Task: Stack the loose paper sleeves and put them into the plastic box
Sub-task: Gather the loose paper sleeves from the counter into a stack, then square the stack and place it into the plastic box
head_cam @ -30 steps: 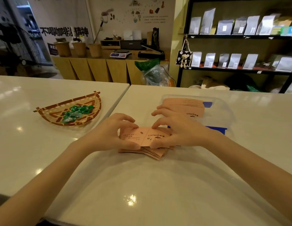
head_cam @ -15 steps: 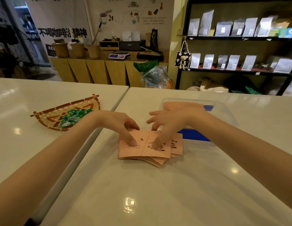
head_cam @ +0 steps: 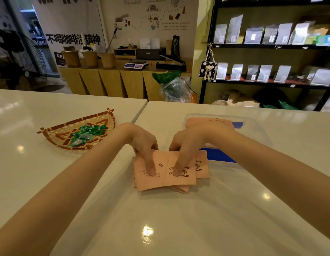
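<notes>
A loose pile of pink paper sleeves (head_cam: 166,179) with printed coffee marks lies fanned on the white table. My left hand (head_cam: 143,143) presses fingertips on the left half of the top sleeve. My right hand (head_cam: 186,143) presses on its right half; neither hand lifts it. Just behind the hands stands the clear plastic box (head_cam: 256,130) with a blue label. A neat stack of pink sleeves (head_cam: 212,120) lies inside it at the back.
A woven fan-shaped basket (head_cam: 55,134) with green wrapped sweets sits on the adjoining table to the left. A seam between the two tables (head_cam: 140,113) runs behind my left hand. Shelves with bags and a wooden counter stand beyond the table.
Both hands have shifted from gripping the sleeve edges to pressing fingertips flat on the top sleeve. The pile now lies more spread, with a sleeve showing at the right.
</notes>
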`<state>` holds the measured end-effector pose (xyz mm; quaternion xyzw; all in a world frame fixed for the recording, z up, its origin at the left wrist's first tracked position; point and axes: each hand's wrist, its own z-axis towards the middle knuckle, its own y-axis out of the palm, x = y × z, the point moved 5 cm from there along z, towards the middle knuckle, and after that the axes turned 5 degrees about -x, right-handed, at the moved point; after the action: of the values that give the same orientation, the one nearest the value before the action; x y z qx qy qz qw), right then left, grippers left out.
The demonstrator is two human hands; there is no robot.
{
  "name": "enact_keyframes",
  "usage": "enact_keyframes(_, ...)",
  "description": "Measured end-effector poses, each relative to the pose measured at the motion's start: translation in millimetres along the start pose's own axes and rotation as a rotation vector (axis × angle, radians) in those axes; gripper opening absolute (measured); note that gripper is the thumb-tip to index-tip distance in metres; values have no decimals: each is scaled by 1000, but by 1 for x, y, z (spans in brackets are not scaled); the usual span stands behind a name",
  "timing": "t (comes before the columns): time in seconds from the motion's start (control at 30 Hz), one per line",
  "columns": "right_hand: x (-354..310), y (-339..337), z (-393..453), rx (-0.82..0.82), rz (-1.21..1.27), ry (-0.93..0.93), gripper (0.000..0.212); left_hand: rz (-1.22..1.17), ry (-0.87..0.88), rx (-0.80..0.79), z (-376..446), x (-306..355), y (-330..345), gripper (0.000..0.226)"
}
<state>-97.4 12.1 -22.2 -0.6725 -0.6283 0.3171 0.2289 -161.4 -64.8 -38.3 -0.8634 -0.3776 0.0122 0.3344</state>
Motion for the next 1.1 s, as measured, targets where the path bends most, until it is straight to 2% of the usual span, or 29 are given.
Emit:
enact_keyframes(0.23, 5, 7, -6, 97, 14, 6, 58, -14, 14, 154, -17, 3, 7, 57)
enact_keyframes(0.37, 3, 15, -19, 271, 4, -36, 67, 12, 23, 273, -36, 8, 14, 60)
enact_keyframes(0.47, 1, 23, -40, 429, -5, -94, 58, 80, 80, 342, -45, 21, 21, 55)
enact_keyframes(0.7, 38, 41, -88, 719, 11, 15, 43, 249, 261, 656, -47, 75, 18, 47)
enact_keyframes(0.87, 64, 66, -107, 762, 47, 103, 53, 162, 466, 676, -33, 105, 23, 42)
enact_keyframes(1.1, 83, 87, -102, 827, 91, 78, 56, 78, 525, 652, -12, 108, 29, 39)
